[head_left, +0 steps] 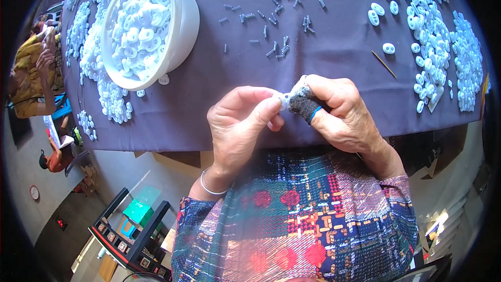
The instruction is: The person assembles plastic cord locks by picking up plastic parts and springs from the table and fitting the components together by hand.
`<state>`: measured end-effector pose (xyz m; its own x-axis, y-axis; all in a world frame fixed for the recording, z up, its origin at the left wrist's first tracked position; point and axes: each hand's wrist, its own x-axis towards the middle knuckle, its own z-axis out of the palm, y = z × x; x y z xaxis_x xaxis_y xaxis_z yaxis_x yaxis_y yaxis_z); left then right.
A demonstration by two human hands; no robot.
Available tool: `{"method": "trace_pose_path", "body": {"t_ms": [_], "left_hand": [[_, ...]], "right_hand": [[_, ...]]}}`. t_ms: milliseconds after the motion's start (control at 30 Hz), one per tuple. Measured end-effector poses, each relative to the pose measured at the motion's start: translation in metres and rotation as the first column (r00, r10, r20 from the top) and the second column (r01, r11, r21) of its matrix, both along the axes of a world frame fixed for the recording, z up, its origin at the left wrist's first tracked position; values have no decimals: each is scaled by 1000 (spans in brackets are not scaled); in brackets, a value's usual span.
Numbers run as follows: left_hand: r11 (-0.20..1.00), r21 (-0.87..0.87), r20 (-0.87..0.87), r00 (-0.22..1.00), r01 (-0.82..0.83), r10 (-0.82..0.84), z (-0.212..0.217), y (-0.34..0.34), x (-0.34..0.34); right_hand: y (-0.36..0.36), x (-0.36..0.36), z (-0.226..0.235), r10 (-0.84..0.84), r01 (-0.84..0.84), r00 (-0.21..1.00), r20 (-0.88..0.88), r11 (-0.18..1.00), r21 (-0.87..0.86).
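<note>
My left hand (237,120) pinches a small white plastic piece (284,100) between thumb and fingertips, just in front of my body near the table edge. From the other side, my right hand (344,107) meets it with fingers closed on the same piece. A dark, worn finger cover (303,103) with a blue rim wraps the right thumb. The fingertips hide most of the piece, so its exact shape cannot be made out. Beyond my hands, small dark metal coil springs (284,49) lie scattered on the cloth.
A tilted white tub (185,34) holds white oval two-hole pieces; more are heaped around it. Further oval pieces (430,47) are piled at the right, near a thin brown stick (384,65). A dark cloth (334,36) covers the table. Another person (34,73) sits at the far left.
</note>
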<state>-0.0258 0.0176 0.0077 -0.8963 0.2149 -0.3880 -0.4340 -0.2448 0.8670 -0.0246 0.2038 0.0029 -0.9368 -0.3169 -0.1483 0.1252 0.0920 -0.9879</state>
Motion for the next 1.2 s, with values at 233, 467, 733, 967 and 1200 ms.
{"method": "trace_pose_path", "body": {"t_ms": [233, 467, 733, 967, 1200], "left_hand": [[1000, -5, 1, 1000, -2, 2, 0, 0, 0], [992, -121, -41, 999, 19, -24, -1, 2, 1], [992, -121, -32, 999, 26, -30, 0, 3, 1], [994, -108, -24, 999, 20, -23, 2, 5, 0], [996, -88, -36, 999, 7, -10, 0, 5, 0]], "right_hand": [[-3, 1, -5, -33, 34, 992, -126, 999, 4], [1, -2, -4, 39, -37, 998, -41, 998, 51], [2, -3, -6, 52, -50, 998, -38, 998, 41], [2, -4, -7, 51, -50, 998, -38, 999, 16], [0, -3, -3, 44, -44, 999, 0, 999, -16]]}}
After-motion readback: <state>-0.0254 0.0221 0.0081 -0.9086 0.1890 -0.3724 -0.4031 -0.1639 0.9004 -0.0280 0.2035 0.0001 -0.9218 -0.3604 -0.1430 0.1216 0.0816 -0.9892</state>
